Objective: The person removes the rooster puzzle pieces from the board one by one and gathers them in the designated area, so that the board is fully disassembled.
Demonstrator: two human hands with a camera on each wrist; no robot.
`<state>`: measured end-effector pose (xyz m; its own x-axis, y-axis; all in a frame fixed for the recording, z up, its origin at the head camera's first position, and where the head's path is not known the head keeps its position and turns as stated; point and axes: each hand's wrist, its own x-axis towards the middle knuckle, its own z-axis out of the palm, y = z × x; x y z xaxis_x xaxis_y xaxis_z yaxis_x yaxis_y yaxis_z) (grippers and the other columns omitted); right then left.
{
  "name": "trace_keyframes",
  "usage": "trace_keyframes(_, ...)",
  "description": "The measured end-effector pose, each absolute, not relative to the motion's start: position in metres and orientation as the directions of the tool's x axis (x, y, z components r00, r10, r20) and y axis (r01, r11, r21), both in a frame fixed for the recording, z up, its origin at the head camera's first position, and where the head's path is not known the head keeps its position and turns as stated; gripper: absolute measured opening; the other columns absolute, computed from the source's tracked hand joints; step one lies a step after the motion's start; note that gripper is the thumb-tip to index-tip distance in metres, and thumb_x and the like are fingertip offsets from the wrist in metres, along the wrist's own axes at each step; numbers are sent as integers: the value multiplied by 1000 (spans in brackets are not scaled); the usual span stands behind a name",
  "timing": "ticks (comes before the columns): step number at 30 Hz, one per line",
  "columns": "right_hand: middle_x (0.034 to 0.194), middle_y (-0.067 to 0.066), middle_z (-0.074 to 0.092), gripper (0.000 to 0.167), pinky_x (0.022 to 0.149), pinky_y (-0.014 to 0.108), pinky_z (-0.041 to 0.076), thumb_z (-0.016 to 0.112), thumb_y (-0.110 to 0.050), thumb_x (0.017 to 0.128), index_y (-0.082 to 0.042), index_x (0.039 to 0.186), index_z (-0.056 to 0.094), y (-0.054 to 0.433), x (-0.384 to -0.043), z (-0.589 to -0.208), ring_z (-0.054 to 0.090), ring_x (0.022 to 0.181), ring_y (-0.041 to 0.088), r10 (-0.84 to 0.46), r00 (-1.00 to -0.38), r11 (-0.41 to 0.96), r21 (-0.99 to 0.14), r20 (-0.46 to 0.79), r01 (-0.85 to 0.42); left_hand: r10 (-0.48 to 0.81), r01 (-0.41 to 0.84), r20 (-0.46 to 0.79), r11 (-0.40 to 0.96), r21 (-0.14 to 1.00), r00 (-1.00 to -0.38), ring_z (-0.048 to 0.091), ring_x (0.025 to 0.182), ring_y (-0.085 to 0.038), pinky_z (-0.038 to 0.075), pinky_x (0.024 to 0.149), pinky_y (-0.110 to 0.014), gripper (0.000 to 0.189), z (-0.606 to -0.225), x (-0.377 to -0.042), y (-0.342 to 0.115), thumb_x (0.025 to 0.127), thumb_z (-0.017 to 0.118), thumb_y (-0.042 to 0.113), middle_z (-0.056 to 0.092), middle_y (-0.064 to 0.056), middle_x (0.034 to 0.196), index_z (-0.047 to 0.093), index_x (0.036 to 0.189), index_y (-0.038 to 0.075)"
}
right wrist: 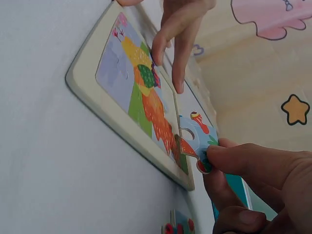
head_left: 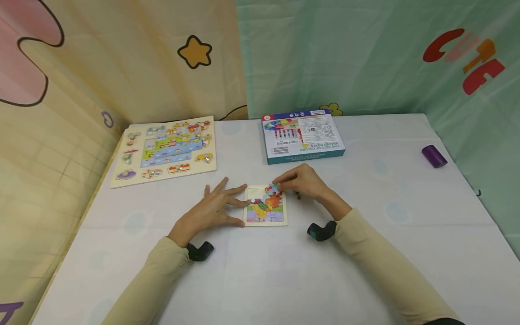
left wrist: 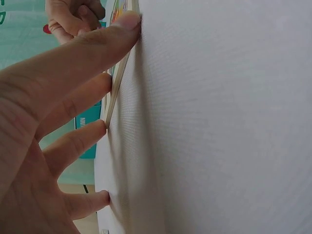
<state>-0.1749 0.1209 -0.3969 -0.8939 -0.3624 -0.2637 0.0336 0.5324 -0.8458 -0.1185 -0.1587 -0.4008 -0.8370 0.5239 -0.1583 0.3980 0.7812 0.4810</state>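
A small jigsaw puzzle [head_left: 265,211] with a pale wooden frame lies on the table, showing a colourful bird picture. Its upper left part is bare board. My left hand [head_left: 215,205] has its fingers spread, with the thumb and some fingertips touching the frame's left edge. In my right hand [head_left: 304,183], thumb and fingers pinch a blue puzzle piece [right wrist: 199,134] with a red and green pattern. The piece is tilted over the upper right of the puzzle; whether it touches the pieces below I cannot tell. Another puzzle piece [right wrist: 181,225] lies beside the frame, partly hidden under the right hand in the head view.
Wooden knob-puzzle boards [head_left: 170,151] lie stacked at the back left. Behind the small puzzle is a flat bead-set box [head_left: 304,137]. A purple cylinder [head_left: 434,156] lies at the far right. Printed curtains [head_left: 325,54] hang behind the white table [head_left: 260,275].
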Motion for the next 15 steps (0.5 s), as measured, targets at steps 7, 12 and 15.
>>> trace_keyframes(7, 110, 4, 73, 18, 82, 32, 43, 75, -18, 86, -14, 103, 80, 153, -174, -400, 59, 100, 20, -304, -902, 553, -828, -306, 95, 531, 414, -140, 777, 474, -836, 7, 146, -48, 2, 100, -81, 65, -402, -119, -159, 65, 89, 44, 42, 2, 153, 69, 125, 26)
trace_keyframes(12, 112, 5, 73, 21, 77, 32, 39, 73, -21, 87, -13, 105, 79, 177, -172, -399, 55, 96, 21, -263, -910, 561, -818, -321, 126, 531, 412, -143, 776, 477, -836, 7, 146, -47, 1, 100, -81, 65, -402, -119, -159, 65, 89, 44, 41, 2, 153, 69, 125, 26)
trace_keyframes(15, 109, 6, 74, 22, 80, 32, 40, 72, -21, 87, -12, 106, 79, 189, -169, -398, 55, 100, 21, -245, -914, 563, -815, -324, 138, 529, 409, -145, 777, 479, -836, 6, 147, -47, 1, 101, -81, 65, -402, -118, -159, 65, 88, 45, 40, 2, 154, 69, 125, 27)
